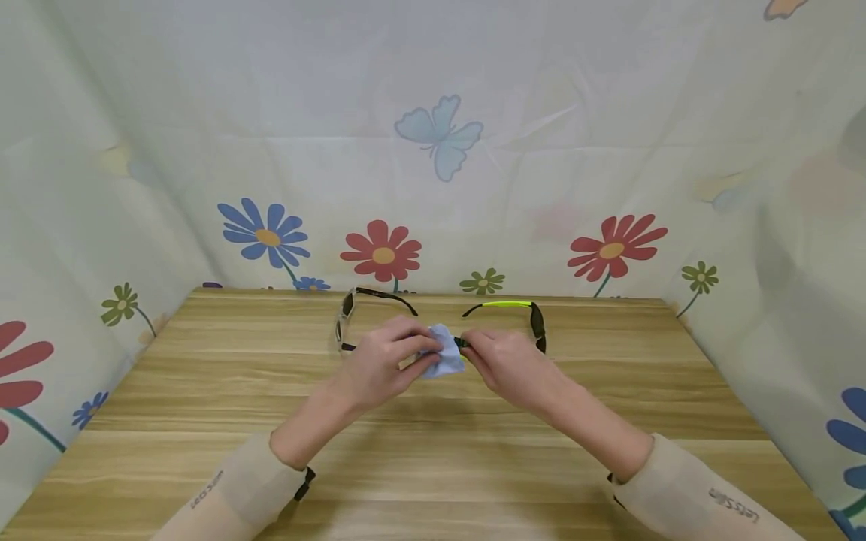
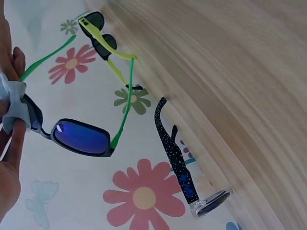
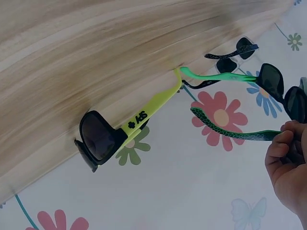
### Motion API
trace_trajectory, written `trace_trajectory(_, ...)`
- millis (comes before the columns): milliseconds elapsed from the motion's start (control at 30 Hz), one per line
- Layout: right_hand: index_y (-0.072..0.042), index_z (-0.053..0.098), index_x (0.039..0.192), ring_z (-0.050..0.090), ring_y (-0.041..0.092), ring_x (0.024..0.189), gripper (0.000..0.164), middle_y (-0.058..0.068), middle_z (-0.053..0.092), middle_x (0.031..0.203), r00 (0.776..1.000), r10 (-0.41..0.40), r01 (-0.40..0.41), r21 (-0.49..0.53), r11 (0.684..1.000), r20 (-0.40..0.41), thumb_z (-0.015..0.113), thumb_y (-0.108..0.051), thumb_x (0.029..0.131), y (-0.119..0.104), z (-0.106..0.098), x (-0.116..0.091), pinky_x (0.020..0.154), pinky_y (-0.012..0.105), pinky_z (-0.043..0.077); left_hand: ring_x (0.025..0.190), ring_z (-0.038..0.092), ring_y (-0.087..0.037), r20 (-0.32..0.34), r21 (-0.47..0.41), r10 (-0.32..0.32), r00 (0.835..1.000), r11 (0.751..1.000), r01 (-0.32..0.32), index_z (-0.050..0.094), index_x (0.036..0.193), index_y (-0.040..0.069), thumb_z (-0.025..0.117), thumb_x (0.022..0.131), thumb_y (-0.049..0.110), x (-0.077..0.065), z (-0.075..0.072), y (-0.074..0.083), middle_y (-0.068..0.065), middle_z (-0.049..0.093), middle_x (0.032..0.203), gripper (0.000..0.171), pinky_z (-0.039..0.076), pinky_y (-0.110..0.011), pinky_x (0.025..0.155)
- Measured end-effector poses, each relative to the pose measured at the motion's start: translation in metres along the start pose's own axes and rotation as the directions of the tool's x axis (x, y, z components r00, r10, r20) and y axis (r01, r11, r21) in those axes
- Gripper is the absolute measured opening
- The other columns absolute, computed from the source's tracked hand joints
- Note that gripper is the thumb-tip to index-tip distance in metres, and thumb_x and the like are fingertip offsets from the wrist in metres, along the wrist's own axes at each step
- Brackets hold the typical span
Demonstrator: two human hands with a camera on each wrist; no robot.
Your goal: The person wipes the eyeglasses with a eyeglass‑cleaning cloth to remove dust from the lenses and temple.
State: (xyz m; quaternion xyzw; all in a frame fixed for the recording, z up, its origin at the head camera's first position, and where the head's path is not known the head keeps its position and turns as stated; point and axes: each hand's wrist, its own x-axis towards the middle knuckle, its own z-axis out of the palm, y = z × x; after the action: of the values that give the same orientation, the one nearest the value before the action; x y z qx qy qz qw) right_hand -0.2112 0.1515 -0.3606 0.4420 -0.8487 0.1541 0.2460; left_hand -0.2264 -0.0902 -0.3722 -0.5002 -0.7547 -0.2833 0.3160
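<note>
My left hand (image 1: 387, 362) pinches a light blue cloth (image 1: 446, 355) folded over one lens of a pair of sunglasses (image 2: 81, 138). These sunglasses have a dark frame, green temples and lenses that look blue from the front. My right hand (image 1: 517, 368) grips them at the frame end, by the dark green patterned temple (image 3: 240, 135), as the right wrist view shows. The other, bright green temple (image 3: 220, 76) sticks out unfolded. The covered lens is mostly hidden under the cloth and fingers.
On the wooden table (image 1: 433, 466), clear-framed sunglasses (image 1: 348, 303) with black speckled temples stand at left, beyond my left hand. Black sunglasses (image 1: 537, 319) with yellow temples lie beyond my right hand. A flower-printed curtain (image 1: 514, 188) borders the table's back and sides.
</note>
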Motion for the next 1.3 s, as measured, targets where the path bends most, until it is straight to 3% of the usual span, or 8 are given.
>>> trace_trajectory(367, 0.001, 0.066, 0.101, 0.058, 0.011, 0.064, 0.008, 0.003, 0.066, 0.083, 1.000, 0.005, -0.005, 0.001, 1.000, 0.009, 0.071, -0.003, 0.096, -0.0013, -0.0008, 0.0011, 0.056, 0.023, 0.050, 0.095, 0.067, -0.022, 0.021, 0.063, -0.022, 1.000, 0.998, 0.020, 0.077, 0.099, 0.004, 0.087, 0.082, 0.005, 0.0023, -0.0024, 0.0043, -0.008, 0.070, 0.102, 0.020, 0.056, -0.030, 0.085)
trace_trajectory(733, 0.002, 0.066, 0.106, 0.064, 0.013, 0.067, 0.015, 0.005, 0.070, 0.086, 0.998, 0.061, -0.061, 0.001, 0.998, 0.002, 0.072, -0.008, 0.097, 0.0012, -0.0070, 0.0000, 0.061, 0.026, 0.055, 0.093, 0.067, -0.019, 0.062, 0.140, -0.102, 0.993, 0.986, 0.093, 0.077, 0.098, 0.006, 0.087, 0.082, 0.006, -0.0048, -0.0082, -0.0028, -0.004, 0.071, 0.098, 0.019, 0.057, -0.032, 0.085)
trace_trajectory(1100, 0.001, 0.067, 0.102, 0.061, 0.012, 0.066, 0.011, 0.005, 0.069, 0.087, 0.999, 0.049, -0.049, 0.004, 0.999, 0.000, 0.072, -0.006, 0.096, 0.0006, -0.0038, 0.0005, 0.060, 0.025, 0.054, 0.093, 0.067, -0.019, 0.058, 0.155, -0.099, 0.993, 0.984, 0.089, 0.076, 0.098, 0.007, 0.087, 0.083, 0.009, -0.0056, -0.0079, -0.0019, -0.003, 0.073, 0.097, 0.019, 0.057, -0.031, 0.084)
trace_trajectory(1300, 0.001, 0.066, 0.101, 0.057, 0.011, 0.063, 0.011, 0.003, 0.066, 0.085, 1.000, 0.019, -0.019, 0.002, 1.000, -0.006, 0.073, -0.004, 0.094, -0.0007, -0.0034, 0.0019, 0.057, 0.023, 0.050, 0.093, 0.068, -0.019, 0.035, 0.141, -0.057, 0.998, 0.989, 0.051, 0.076, 0.103, 0.005, 0.086, 0.085, 0.011, -0.0031, -0.0078, 0.0003, -0.005, 0.072, 0.101, 0.022, 0.057, -0.030, 0.082)
